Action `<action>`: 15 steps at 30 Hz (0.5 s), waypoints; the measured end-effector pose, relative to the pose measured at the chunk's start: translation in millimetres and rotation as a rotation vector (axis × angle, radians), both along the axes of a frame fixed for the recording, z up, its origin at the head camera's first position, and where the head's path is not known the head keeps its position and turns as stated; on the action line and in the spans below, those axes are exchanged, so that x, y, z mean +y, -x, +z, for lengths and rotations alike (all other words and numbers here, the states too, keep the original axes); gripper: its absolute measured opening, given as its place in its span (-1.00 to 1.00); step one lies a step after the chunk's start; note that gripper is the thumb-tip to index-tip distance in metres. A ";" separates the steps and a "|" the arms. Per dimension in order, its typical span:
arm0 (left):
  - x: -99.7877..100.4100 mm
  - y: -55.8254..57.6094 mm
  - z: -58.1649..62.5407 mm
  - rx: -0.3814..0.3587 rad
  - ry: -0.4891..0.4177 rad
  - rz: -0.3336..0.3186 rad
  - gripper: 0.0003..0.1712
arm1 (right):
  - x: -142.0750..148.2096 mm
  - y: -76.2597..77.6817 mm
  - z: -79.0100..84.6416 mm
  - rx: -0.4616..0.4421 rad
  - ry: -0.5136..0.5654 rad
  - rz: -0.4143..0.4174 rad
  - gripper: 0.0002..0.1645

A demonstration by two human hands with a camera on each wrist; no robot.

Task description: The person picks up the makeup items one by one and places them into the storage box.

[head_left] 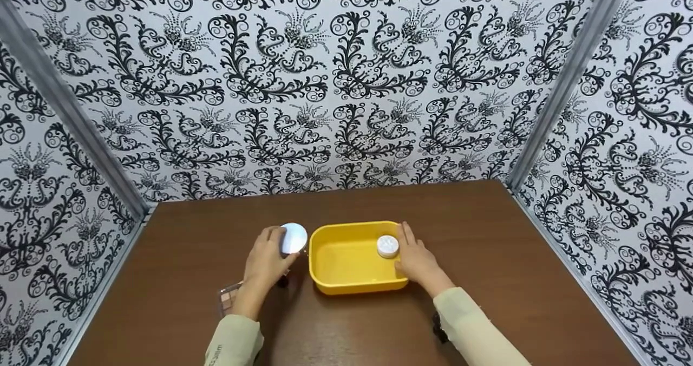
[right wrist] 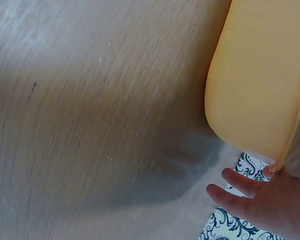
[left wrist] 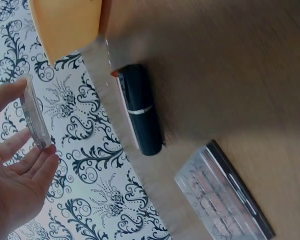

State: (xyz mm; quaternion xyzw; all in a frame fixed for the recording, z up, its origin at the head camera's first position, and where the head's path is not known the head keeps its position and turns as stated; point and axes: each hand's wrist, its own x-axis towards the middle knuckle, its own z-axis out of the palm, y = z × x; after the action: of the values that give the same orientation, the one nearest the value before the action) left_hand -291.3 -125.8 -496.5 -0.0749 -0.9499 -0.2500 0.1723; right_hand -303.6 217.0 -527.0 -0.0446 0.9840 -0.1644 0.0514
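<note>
My left hand point(head_left: 265, 263) holds a thin, round, shiny compact point(head_left: 294, 238) just left of a yellow plastic tub point(head_left: 357, 289). In the left wrist view the compact point(left wrist: 36, 115) stands edge-on between thumb and fingers, its side clear. A small white round container point(head_left: 387, 246) sits inside the tub near the right wall. There, my right hand point(head_left: 418, 260) grips the tub's right side at the rim. Seen from the right wrist, some fingers point(right wrist: 240, 192) stretch free beside the tub's outer wall point(right wrist: 255, 85), and the thumb is hidden.
Under the left forearm lies a palette with pans of colour point(head_left: 226, 299), partly covered; its clear lid point(left wrist: 215, 200) shows in the left wrist view. A black tube with a silver band point(left wrist: 140, 110) lies near it. Black-and-white patterned walls point(head_left: 346, 84) enclose the brown table point(head_left: 487, 236).
</note>
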 end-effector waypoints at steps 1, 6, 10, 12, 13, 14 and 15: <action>2.1 0.5 0.0 0.000 -0.003 -0.005 -0.25 | 0.1 0.0 0.0 0.002 -0.004 0.002 0.11; 12.1 2.2 1.7 0.007 -0.012 -0.024 -0.26 | 0.7 0.8 -0.4 0.007 -0.005 0.001 0.11; 19.4 2.9 2.9 0.009 -0.014 -0.039 -0.28 | 0.9 1.4 -0.2 -0.005 0.004 -0.005 0.11; 23.1 3.1 3.4 0.006 -0.018 -0.048 -0.28 | 0.5 1.6 -0.6 -0.010 0.010 -0.005 0.11; 24.9 3.0 3.8 0.003 -0.021 -0.051 -0.28 | 0.5 1.5 -0.5 -0.009 0.012 -0.005 0.11; 26.6 3.0 4.2 0.001 -0.023 -0.053 -0.28 | 0.4 1.5 -0.7 -0.010 0.013 -0.004 0.11; 28.3 3.0 4.6 -0.002 -0.024 -0.055 -0.29 | 0.4 1.5 -0.8 -0.009 0.013 -0.004 0.11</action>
State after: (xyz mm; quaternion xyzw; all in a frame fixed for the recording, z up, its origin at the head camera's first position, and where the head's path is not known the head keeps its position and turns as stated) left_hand -294.2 -97.5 -491.9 -0.0984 -0.9445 -0.2662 0.1652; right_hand -305.1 217.5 -527.8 -0.0421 0.9828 -0.1709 0.0554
